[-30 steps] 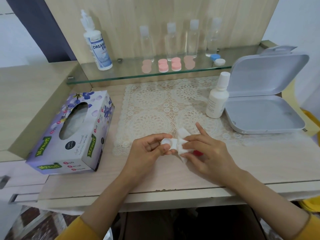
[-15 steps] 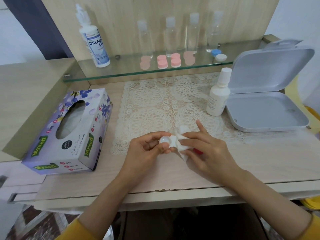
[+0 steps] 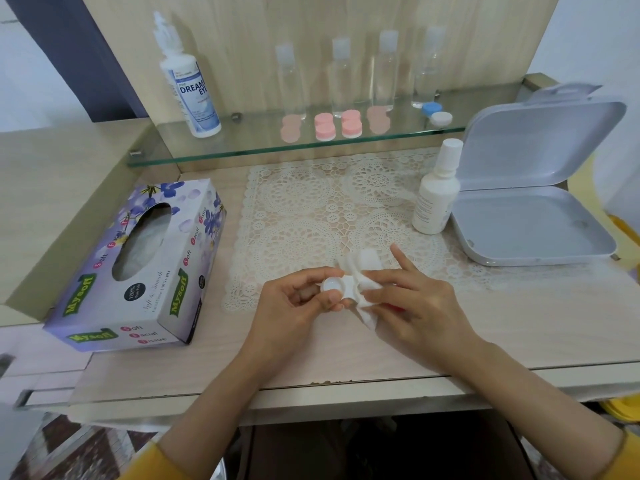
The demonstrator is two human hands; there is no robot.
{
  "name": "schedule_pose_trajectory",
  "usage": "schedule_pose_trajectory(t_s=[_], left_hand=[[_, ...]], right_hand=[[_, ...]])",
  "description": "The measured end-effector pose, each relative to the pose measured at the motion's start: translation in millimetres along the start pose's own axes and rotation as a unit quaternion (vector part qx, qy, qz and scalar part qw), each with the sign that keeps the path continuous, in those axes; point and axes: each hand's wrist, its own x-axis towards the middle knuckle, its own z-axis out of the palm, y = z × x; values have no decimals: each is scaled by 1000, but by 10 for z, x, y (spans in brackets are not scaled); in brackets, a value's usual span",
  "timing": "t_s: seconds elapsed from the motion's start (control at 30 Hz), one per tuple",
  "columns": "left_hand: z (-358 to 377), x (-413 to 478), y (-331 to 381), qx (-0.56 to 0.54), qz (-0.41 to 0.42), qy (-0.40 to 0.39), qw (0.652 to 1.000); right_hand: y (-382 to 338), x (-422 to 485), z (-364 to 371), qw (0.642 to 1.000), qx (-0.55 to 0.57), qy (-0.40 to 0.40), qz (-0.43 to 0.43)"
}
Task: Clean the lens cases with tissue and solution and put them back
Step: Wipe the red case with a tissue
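Two hands meet over the near middle of the table, at the near edge of a lace mat. My view shows the left hand pinching a white lens case between thumb and fingers; one round cup is open and faces up. The right hand holds a folded tissue against the other cup, with its first finger straight. Something red shows under this hand; I cannot tell what it is.

A tissue box lies near the left edge. A small white bottle stands upright at the right side of the mat, just beside an open grey box. On the glass shelf at the back edge stand a big solution bottle, four clear bottles, two pink cases and a blue-and-white case.
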Motion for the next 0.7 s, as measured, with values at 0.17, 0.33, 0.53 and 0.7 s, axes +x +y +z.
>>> schedule_pose_trajectory(t_s=[0.17, 0.33, 0.53, 0.7], left_hand=[[2, -1, -4, 4, 2, 10, 1000], [-7, -10, -4, -7, 0, 18, 1000], [-26, -1, -10, 1, 0, 20, 1000], [-21, -1, -13, 7, -1, 11, 1000]], right_hand=[[-30, -5, -20, 999, -3, -13, 41], [-68, 35, -92, 995, 34, -50, 74], [-76, 28, -86, 994, 48, -51, 83], [-76, 22, -78, 995, 42, -34, 84]])
